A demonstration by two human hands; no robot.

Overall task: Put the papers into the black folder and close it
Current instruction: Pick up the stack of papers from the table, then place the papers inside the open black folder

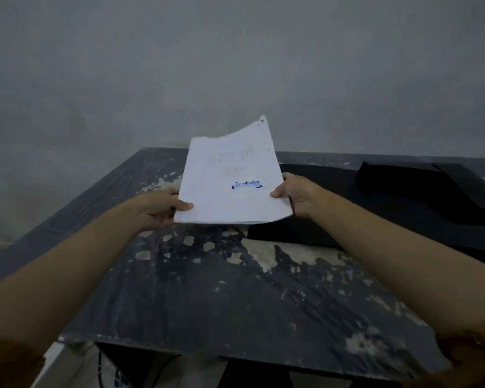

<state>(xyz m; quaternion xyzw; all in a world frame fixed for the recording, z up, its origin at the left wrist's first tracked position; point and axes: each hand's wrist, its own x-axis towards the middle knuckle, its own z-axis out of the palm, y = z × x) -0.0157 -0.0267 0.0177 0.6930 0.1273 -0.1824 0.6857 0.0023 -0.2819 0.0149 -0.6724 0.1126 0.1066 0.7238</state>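
While the papers (230, 186) hang clear of the desk (207, 289), both hands carry them as one stack. Left hand (157, 208) pinches the left edge, thumb on top, fingers under; right hand (297, 196) pinches the right edge likewise. Two-sided grip likely keeps loose sheets squared; the far edge curls up regardless. Blue stamp sits near the right thumb. Black folder (375, 208) lies open on the desk just beyond and beneath the right hand. Papers not yet inside; folder not yet closed.
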